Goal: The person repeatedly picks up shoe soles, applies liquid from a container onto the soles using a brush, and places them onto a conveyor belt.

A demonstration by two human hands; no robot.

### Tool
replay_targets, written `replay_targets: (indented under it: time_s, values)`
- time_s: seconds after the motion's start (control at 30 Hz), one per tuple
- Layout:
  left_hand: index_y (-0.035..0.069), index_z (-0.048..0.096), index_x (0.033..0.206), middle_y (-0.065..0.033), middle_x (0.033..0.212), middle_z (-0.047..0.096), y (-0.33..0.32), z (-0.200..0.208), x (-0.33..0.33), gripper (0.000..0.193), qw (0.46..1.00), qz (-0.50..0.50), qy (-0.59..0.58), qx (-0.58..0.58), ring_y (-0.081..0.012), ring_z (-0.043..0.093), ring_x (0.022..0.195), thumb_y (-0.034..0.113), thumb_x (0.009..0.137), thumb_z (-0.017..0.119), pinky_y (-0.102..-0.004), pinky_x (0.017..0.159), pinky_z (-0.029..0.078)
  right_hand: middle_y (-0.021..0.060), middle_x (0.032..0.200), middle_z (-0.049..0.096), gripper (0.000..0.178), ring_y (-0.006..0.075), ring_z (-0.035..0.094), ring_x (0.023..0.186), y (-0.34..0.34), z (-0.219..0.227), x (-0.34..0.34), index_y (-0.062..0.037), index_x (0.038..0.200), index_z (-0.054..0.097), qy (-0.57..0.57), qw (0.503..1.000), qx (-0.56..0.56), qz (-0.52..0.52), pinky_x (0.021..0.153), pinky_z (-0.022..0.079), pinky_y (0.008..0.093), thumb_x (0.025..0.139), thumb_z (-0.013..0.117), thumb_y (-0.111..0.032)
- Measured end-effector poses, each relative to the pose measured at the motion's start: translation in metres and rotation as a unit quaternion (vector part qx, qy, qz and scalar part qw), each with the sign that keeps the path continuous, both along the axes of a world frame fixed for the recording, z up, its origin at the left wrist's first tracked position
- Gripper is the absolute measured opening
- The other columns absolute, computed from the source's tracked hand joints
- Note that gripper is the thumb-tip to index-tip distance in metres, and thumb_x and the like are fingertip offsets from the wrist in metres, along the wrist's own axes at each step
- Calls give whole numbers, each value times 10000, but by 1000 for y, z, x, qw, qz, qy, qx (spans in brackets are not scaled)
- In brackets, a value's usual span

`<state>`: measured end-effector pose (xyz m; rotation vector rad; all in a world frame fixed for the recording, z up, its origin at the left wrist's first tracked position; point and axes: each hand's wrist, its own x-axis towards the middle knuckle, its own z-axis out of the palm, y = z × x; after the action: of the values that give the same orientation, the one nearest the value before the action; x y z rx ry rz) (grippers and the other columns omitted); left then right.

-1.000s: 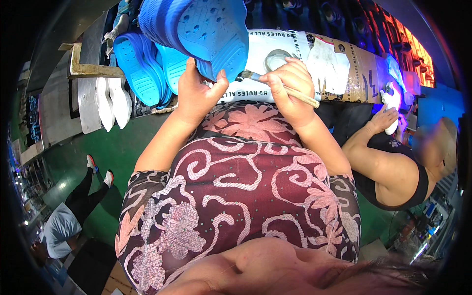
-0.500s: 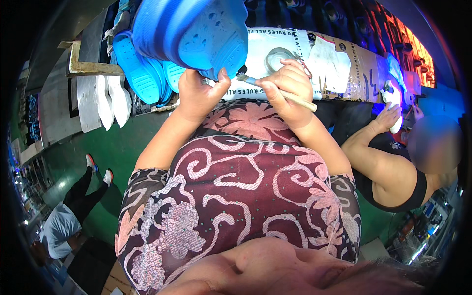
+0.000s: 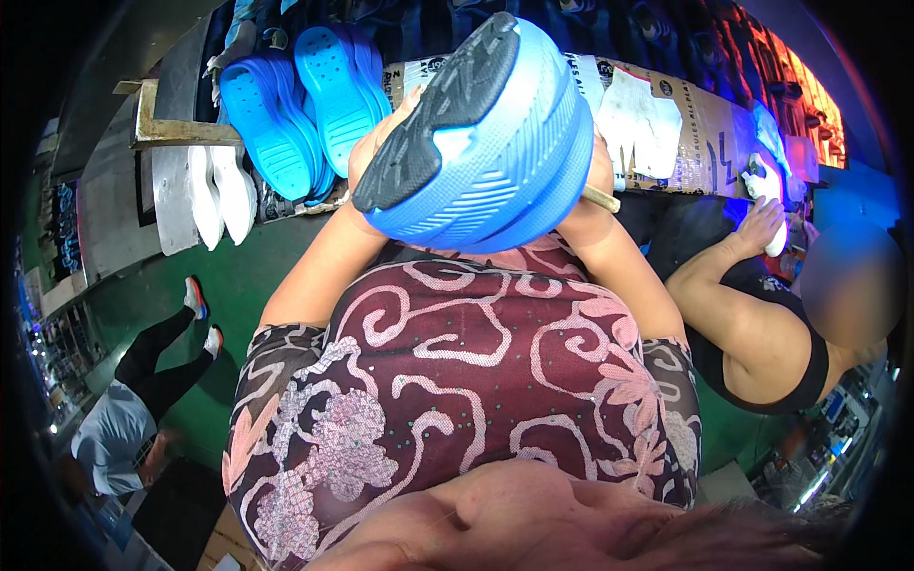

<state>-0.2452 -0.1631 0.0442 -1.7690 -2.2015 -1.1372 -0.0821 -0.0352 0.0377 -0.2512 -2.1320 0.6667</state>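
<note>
A large blue foam shoe sole [image 3: 514, 162] with a black tread patch [image 3: 438, 124] is held up in front of my chest, tilted on its side. My left hand [image 3: 371, 147] grips its left end, fingers partly hidden behind the tread. At the right side of the sole is my right hand [image 3: 598, 176], mostly covered by it. The pale wooden handle of a brush [image 3: 602, 200] sticks out from that hand; its bristles are hidden behind the sole.
Stacked blue foam soles [image 3: 276, 124] lie on the bench to the left, near a wooden bracket [image 3: 148, 119] and two white shoe forms [image 3: 221, 195]. Printed cardboard [image 3: 700, 143] and white paper [image 3: 643, 119] cover the bench. A co-worker [image 3: 743, 295] sits at right, handling a white shoe.
The sole has come down and toward me and turned, so its black tread now shows. It now hides the clear bowl and the brush tip. The co-worker's hand shifted slightly.
</note>
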Motion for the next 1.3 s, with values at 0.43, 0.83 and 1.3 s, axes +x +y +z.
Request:
replay_targets:
  time_s: [0.43,0.83,1.3]
  values:
    - [-42,331,1248,-171,995,568,25,104,1,632,806,-239,-538,-63,-137,581,537,141,728,639,-211,387,444,65,615,571,236,211,526,647,6,-17,57,-18,685,650,18,980,-167,-104,645,416,329,865,525,-107]
    - [9,487,1195,-143,1059,587,238,194,47,406,706,-404,-582,-16,-199,584,927,269,888,545,-259,812,472,48,542,553,316,184,518,566,12,-25,72,-8,670,639,60,957,-234,-161,747,410,336,896,503,-183]
    - [28,551,1117,-160,987,590,-131,-54,-170,356,943,311,55,-108,-280,575,876,110,775,606,-369,718,469,46,564,558,246,166,535,576,2,-49,43,-27,715,658,49,940,-328,-83,599,409,303,878,543,-170]
